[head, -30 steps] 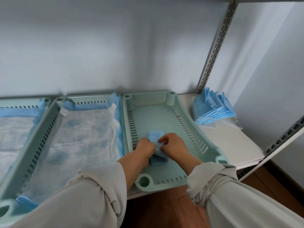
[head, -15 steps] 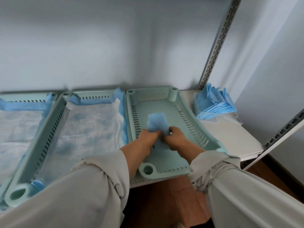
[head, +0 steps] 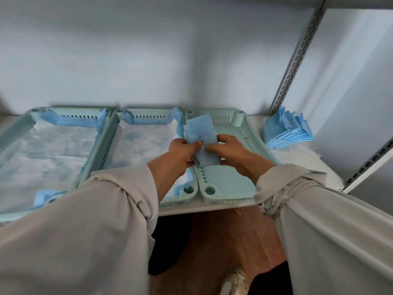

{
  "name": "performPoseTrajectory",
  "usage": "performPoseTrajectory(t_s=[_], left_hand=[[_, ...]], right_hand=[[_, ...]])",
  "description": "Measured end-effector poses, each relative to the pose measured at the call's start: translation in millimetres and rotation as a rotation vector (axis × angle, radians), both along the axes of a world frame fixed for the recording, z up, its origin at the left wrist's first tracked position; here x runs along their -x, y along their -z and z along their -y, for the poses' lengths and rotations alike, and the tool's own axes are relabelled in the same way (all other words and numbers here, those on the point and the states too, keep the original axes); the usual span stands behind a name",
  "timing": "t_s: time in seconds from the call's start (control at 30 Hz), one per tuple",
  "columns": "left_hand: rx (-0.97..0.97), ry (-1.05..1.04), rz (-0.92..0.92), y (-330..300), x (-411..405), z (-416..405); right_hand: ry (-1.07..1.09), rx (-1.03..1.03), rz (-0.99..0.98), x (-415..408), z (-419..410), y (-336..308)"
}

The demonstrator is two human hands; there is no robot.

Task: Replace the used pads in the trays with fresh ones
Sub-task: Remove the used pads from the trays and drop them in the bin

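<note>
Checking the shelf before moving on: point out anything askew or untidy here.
The stack of folded blue pads at the shelf's right end is fanned out, not squared. The laid pad's blue edges ride up the far wall of the middle pale green plastic tray. Otherwise nothing is spilled or visibly damaged.

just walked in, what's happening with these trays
A person is lining trays on a shelf. Both hands, left hand and right hand, grip a folded blue pad above the bare right tray. The middle tray and left tray already hold spread pads. A stack of folded pads lies further right.
</note>
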State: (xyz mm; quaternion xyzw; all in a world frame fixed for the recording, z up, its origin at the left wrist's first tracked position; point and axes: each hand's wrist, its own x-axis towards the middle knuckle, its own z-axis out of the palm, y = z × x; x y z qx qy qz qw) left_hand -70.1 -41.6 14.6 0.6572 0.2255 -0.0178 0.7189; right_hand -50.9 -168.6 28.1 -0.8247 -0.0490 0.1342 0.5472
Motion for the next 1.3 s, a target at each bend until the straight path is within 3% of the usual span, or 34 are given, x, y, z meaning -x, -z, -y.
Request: performPoseTrajectory(t_s=[0.13, 0.37, 0.57, 0.9, 1.13, 1.3], left_hand=[[-0.045, 0.031, 0.017, -9, 28, -22], [-0.229, 0.113, -0.035, -4, 71, -61], [-0.437, 0.296, -0.199, 10, 110, -99], [-0.598, 0.584, -0.551, 59, 152, -126], [-0.577, 0.505, -0.522, 118, 156, -125], [-0.689, 0.554, -0.482, 148, 148, -130]], right_hand=[[-0.043, -0.013, 0.033, 17, -17, -3], [-0.082, 0.173, 0.19, 44, -56, 3], [-0.242, 0.231, 0.071, 72, -79, 24], [-0.519, 0.431, -0.106, 114, -98, 61], [-0.586, 0.671, -0.006, 127, -107, 115], [-0.642, 0.819, -0.082, 122, -107, 157]])
